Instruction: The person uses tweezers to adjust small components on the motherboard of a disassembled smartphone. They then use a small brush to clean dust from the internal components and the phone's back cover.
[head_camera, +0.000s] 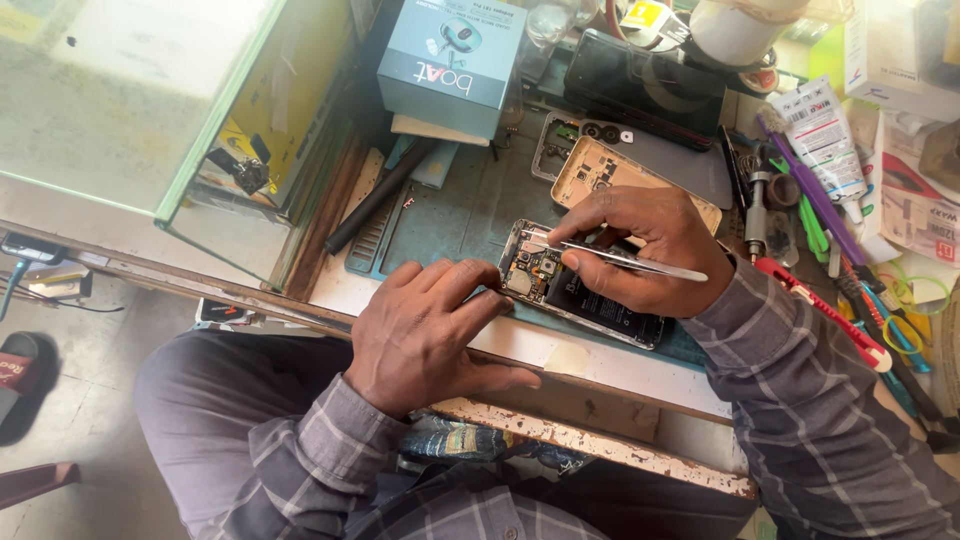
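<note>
Workbench (420, 290): cluttered, with a green mat under the work.
Phone (560, 285): back cover off, board and battery bare, lying at the bench's front edge.
Left hand (425, 335): fingers curled, steadying the phone's end.
Right hand (640, 245): pinching tweezers (625, 260), tips at the board; reassembly not yet begun, I'd say.

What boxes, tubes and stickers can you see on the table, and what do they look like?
Box: top middle, behind the opened phone; teal-blue rectangle with an earbuds picture on its lid.
Tube: upper right among the tools; white with small print and a red stripe.
White carton: top right corner; plain white, only partly in view.
Yellow label: top edge, right of the box; small and square.
Red-and-white printed packets: far right edge.
</note>
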